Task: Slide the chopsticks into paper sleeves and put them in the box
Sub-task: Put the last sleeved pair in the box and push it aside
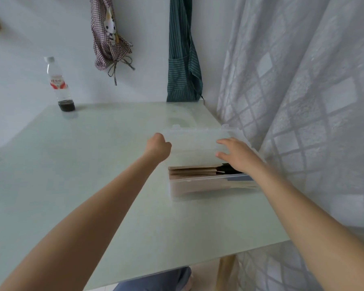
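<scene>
Hands: two, bare, forearms reaching in from the lower corners of the frame toward centre right.
Left hand [158,146]: knuckles up, fingers curled at the left edge of the lid [194,141]; a grip on that edge is likely, but the fingertips are hidden, so it cannot be told for certain.
Right hand [236,154]: fingers spread and nearly straight, palm down, lying against the right part of the lid; nothing held.
Box [212,186]: long, rectangular, clear plastic, smooth walls, standing on the table right of centre, close to the right edge. Its lid is the same translucent plastic, raised and tilted back behind the box, with two small tabs along its top edge.
Paper sleeves [192,172]: flat, tan-brown kraft paper, stacked lengthwise inside the box.
Chopsticks [227,169]: dark ends projecting from the sleeves at the right of the box, partly hidden beneath the right hand.
Table [93,175]: pale green-white, glossy, flat top; light wooden leg at bottom right.
Bottle [58,85]: clear plastic, white cap, red-and-white label, dark liquid at the base; upright at the table's upper left.
Checked apron [109,38]: red-white gingham, hanging on the wall at top centre.
Striped apron [183,51]: dark green with thin pale stripes, hanging beside it.
Curtain [303,91]: sheer white, diamond lattice weave, filling the right side.
</scene>
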`<action>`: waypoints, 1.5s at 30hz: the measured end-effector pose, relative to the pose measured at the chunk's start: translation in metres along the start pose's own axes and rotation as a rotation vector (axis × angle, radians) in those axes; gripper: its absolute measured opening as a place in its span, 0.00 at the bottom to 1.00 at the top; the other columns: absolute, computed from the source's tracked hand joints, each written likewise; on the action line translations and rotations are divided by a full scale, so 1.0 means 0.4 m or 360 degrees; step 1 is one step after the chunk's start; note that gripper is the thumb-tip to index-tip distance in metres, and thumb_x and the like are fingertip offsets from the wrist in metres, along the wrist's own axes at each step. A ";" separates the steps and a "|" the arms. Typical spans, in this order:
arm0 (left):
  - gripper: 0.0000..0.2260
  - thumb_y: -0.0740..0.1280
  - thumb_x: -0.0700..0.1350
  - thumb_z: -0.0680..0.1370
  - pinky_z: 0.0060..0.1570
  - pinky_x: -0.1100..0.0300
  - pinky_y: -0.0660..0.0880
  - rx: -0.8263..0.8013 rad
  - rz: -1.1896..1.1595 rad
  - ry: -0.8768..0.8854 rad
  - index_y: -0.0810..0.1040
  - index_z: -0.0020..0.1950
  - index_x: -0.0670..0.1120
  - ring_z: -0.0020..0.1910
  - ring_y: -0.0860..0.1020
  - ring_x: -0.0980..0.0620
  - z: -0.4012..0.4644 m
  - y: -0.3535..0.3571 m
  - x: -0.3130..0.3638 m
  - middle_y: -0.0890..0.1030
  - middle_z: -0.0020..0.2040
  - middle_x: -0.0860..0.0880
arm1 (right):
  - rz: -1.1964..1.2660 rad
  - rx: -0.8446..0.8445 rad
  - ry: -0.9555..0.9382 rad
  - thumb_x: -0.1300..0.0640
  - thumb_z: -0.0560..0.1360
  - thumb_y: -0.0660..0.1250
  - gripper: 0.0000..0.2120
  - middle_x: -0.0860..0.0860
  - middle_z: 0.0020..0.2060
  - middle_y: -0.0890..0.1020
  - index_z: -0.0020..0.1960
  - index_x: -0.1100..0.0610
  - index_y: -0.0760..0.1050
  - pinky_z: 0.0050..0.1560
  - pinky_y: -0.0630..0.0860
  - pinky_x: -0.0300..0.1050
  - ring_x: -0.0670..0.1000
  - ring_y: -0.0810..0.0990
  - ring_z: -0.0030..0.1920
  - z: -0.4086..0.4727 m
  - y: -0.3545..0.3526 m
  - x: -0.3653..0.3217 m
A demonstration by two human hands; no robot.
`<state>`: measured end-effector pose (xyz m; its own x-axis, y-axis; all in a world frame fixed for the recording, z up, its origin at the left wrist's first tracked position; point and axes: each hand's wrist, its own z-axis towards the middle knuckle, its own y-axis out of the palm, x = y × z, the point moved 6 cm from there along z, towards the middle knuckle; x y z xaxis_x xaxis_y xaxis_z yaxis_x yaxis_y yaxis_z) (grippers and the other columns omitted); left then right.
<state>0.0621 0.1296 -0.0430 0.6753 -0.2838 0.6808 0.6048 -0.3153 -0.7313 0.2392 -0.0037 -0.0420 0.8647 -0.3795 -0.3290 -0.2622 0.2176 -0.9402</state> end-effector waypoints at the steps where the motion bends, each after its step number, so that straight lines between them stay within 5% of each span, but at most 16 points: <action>1: 0.03 0.62 0.38 0.78 0.54 0.52 0.72 -0.0019 -0.0250 -0.0071 0.70 0.50 0.38 0.52 0.73 0.44 0.013 0.000 -0.015 0.71 0.51 0.42 | -0.0011 -0.0029 0.0011 0.50 0.79 0.61 0.22 0.53 0.69 0.68 0.71 0.55 0.66 0.65 0.65 0.47 0.54 0.68 0.68 0.001 0.007 -0.002; 3: 0.04 0.66 0.33 0.75 0.51 0.53 0.76 -0.0052 -0.0834 -0.0173 0.73 0.47 0.38 0.50 0.77 0.44 0.032 0.003 -0.040 0.76 0.47 0.41 | -0.0021 0.0015 -0.0001 0.51 0.79 0.60 0.20 0.54 0.67 0.70 0.69 0.56 0.68 0.64 0.66 0.48 0.54 0.69 0.66 0.004 0.005 -0.010; 5: 0.11 0.63 0.27 0.74 0.43 0.61 0.76 -0.0105 -0.1208 -0.0170 0.73 0.55 0.37 0.41 0.78 0.47 0.030 0.005 -0.042 0.77 0.40 0.43 | 0.0033 0.0120 -0.0014 0.52 0.80 0.60 0.19 0.55 0.65 0.71 0.69 0.56 0.68 0.62 0.69 0.48 0.54 0.71 0.64 0.004 -0.011 -0.019; 8: 0.18 0.59 0.23 0.73 0.42 0.62 0.75 -0.0078 -0.1265 -0.0031 0.72 0.60 0.36 0.41 0.77 0.48 0.021 -0.007 -0.030 0.78 0.43 0.43 | 0.0216 0.0356 -0.0044 0.57 0.79 0.61 0.16 0.56 0.60 0.72 0.66 0.57 0.68 0.54 0.70 0.41 0.53 0.75 0.57 0.001 -0.050 -0.037; 11: 0.14 0.60 0.24 0.72 0.41 0.63 0.74 -0.0010 -0.1237 0.0148 0.73 0.49 0.41 0.41 0.78 0.51 0.013 -0.034 -0.007 0.78 0.48 0.43 | 0.0227 0.0619 -0.0080 0.61 0.77 0.63 0.16 0.56 0.59 0.69 0.64 0.59 0.66 0.47 0.71 0.41 0.53 0.76 0.52 -0.015 -0.099 -0.063; 14: 0.13 0.65 0.28 0.72 0.42 0.64 0.75 0.0035 -0.1224 0.0337 0.72 0.50 0.43 0.42 0.78 0.52 -0.007 -0.059 0.029 0.79 0.46 0.47 | 0.0034 0.0777 -0.0099 0.62 0.75 0.64 0.26 0.56 0.67 0.63 0.71 0.58 0.60 0.53 0.73 0.45 0.55 0.69 0.62 -0.038 -0.138 -0.080; 18: 0.12 0.69 0.37 0.73 0.46 0.65 0.75 0.0142 -0.0953 0.0664 0.74 0.56 0.45 0.46 0.77 0.56 -0.067 -0.088 0.077 0.80 0.47 0.50 | -0.0116 0.0497 -0.0086 0.63 0.76 0.61 0.33 0.52 0.74 0.54 0.77 0.54 0.49 0.68 0.63 0.45 0.53 0.56 0.73 -0.056 -0.123 -0.077; 23: 0.10 0.62 0.50 0.79 0.48 0.60 0.72 0.0158 -0.0481 0.0866 0.78 0.52 0.46 0.48 0.78 0.52 -0.143 -0.094 0.095 0.81 0.48 0.50 | -0.0272 0.0691 -0.0046 0.62 0.77 0.58 0.22 0.53 0.63 0.68 0.71 0.55 0.65 0.59 0.66 0.42 0.53 0.65 0.64 -0.127 -0.144 -0.078; 28: 0.18 0.53 0.52 0.82 0.59 0.56 0.67 -0.0129 0.0346 0.1140 0.76 0.64 0.46 0.61 0.73 0.46 -0.207 -0.017 0.110 0.77 0.61 0.45 | -0.0127 0.0453 0.0001 0.65 0.76 0.55 0.19 0.51 0.64 0.73 0.65 0.56 0.72 0.53 0.68 0.43 0.54 0.72 0.62 -0.195 -0.090 -0.056; 34: 0.20 0.50 0.52 0.83 0.72 0.48 0.55 -0.0378 0.0645 0.1084 0.63 0.74 0.52 0.74 0.59 0.43 -0.247 0.077 0.054 0.65 0.74 0.43 | -0.0029 0.0079 0.0049 0.70 0.72 0.54 0.35 0.51 0.75 0.60 0.76 0.50 0.56 0.73 0.56 0.44 0.51 0.57 0.75 -0.224 -0.015 -0.024; 37: 0.20 0.51 0.53 0.82 0.70 0.46 0.58 -0.0327 0.0730 0.1055 0.62 0.74 0.55 0.72 0.62 0.42 -0.230 0.086 0.057 0.66 0.72 0.43 | -0.0175 -0.0018 0.0006 0.69 0.73 0.54 0.38 0.51 0.77 0.53 0.77 0.44 0.48 0.74 0.53 0.48 0.55 0.51 0.76 -0.233 0.013 -0.037; 45: 0.18 0.53 0.51 0.82 0.66 0.45 0.62 -0.0225 0.0857 0.0926 0.65 0.73 0.56 0.67 0.66 0.43 -0.235 0.109 0.076 0.71 0.65 0.43 | -0.0492 -0.0001 -0.0037 0.64 0.76 0.55 0.34 0.51 0.77 0.53 0.76 0.43 0.48 0.72 0.54 0.49 0.58 0.53 0.76 -0.221 0.035 -0.028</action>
<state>0.0692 0.0220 -0.0505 0.5074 -0.8433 0.1770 0.1730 -0.1015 -0.9797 0.1882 -0.0758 -0.0592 0.9131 -0.4071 -0.0250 0.0149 0.0945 -0.9954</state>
